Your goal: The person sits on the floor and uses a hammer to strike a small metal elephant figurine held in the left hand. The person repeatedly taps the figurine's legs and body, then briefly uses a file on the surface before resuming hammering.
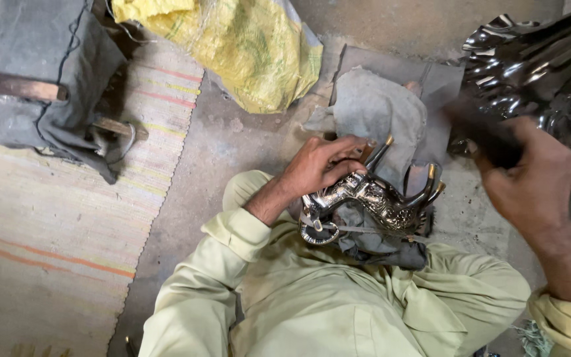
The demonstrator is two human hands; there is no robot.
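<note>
Two hands in view, well apart. Left hand (322,165) clamps one ornate silver metal figure (371,201) on the person's lap, on one grey cloth (375,109) — two brass-tipped prongs stick up from it. Right hand (530,175) is raised, closed around one dark blurred object (480,135); can't tell what. One yellow sack (232,46) lies on one striped mat (54,218). One shiny metal casting (530,66) sits at right.

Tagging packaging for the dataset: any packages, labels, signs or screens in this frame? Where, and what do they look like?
Yellow woven plastic sack: top centre on the floor, crumpled and bulging, yellow with faint green print and a grey-white edge.
No labels, signs or screens visible apart from that.
</note>
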